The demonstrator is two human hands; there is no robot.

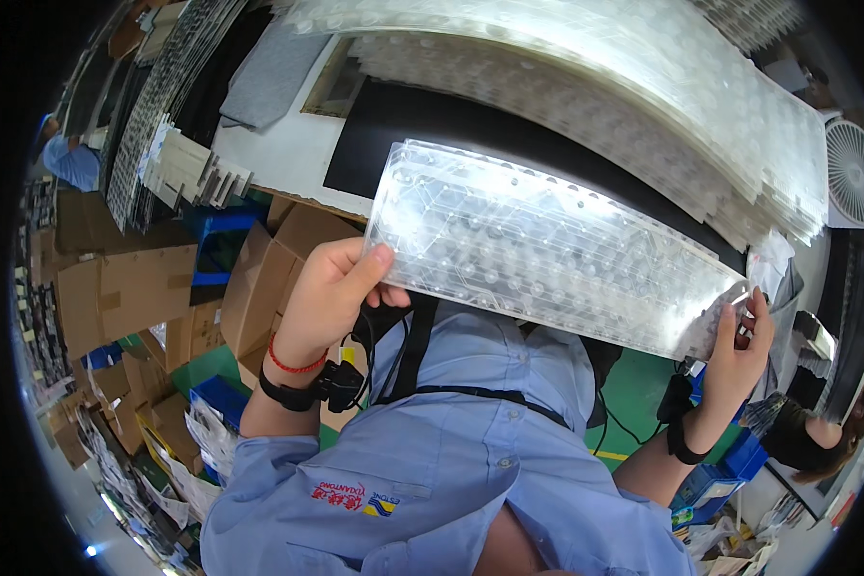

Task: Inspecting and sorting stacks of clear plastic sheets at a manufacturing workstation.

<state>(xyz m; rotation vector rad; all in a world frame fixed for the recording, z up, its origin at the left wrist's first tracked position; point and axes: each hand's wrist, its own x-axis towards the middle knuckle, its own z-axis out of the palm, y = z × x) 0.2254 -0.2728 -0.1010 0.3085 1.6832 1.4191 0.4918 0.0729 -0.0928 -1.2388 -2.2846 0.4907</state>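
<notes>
A clear keyboard membrane (547,252), long and rectangular with rows of small domes and fine printed traces, is held up in front of my body, its right end lower than its left. My left hand (341,278) pinches its lower left corner, thumb on top and fingers underneath. At the opposite end, my right hand (745,336) grips the right edge with thumb and fingers. Bright glare hides some of the surface. Just beyond it, a black mat (394,130) lies on the white table.
Tall stacks of similar clear membranes (586,82) fill the table's far side. A grey cloth (276,72) lies at the far left. Cardboard boxes (130,298) and blue bins stand below left. A white fan (856,173) is at right. Other people sit at both sides.
</notes>
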